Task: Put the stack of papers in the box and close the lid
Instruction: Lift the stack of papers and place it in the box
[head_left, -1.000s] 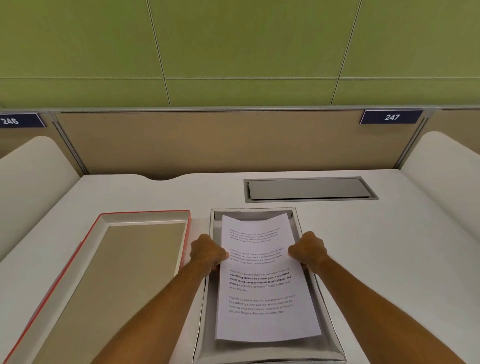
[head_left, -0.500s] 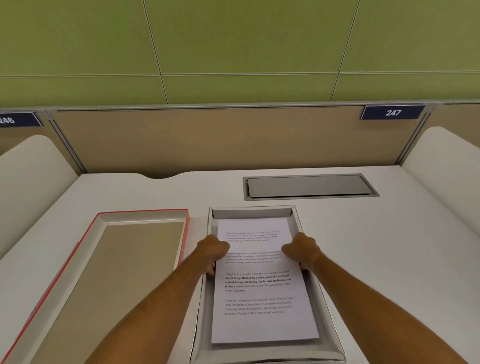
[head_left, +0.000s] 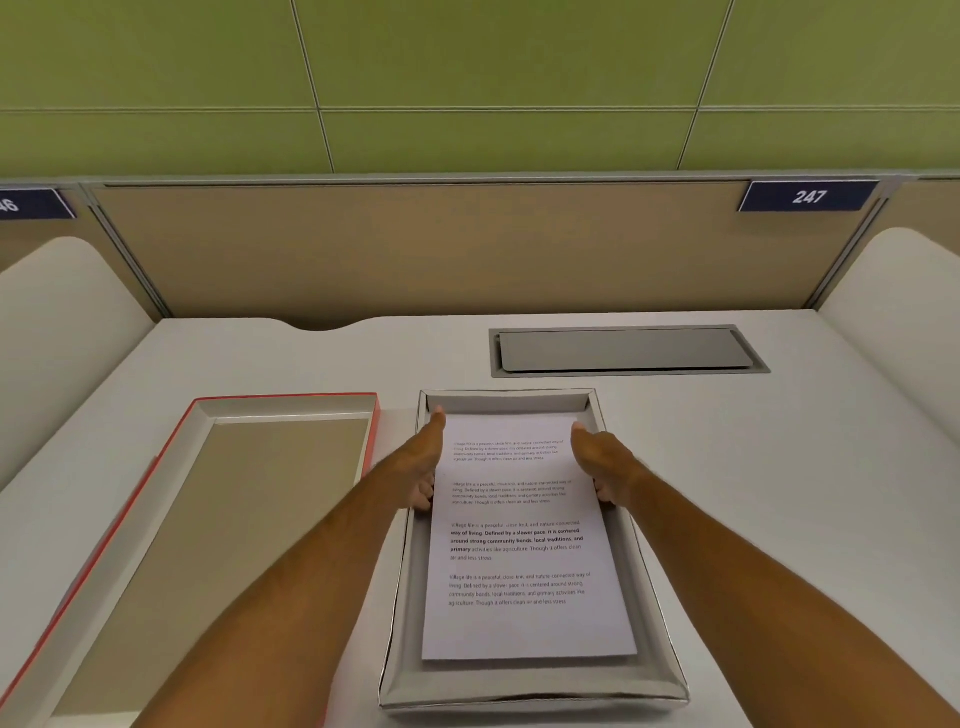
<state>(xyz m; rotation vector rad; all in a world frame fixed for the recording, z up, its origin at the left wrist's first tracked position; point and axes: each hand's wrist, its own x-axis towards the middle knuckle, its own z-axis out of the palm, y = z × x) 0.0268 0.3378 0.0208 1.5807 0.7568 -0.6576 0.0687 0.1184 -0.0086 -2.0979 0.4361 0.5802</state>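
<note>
A stack of printed white papers (head_left: 519, 566) lies flat inside the shallow grey box (head_left: 524, 693) on the white desk. My left hand (head_left: 423, 465) rests along the stack's left edge and my right hand (head_left: 602, 462) along its right edge, both inside the box walls. Each thumb points forward, off the top sheet, while the fingers curl down beside the paper's edges. The box's lid (head_left: 285, 404), red outside and tan inside, lies upside down on the desk just left of the box.
A grey metal cable flap (head_left: 623, 351) is set into the desk behind the box. A tan partition (head_left: 467, 249) with a "247" label closes the back, and white side panels stand left and right.
The papers went from bowed and pinched in both hands to lying flat in the box. My thumbs have lifted off the top sheet and both hands slid forward along the edges.
</note>
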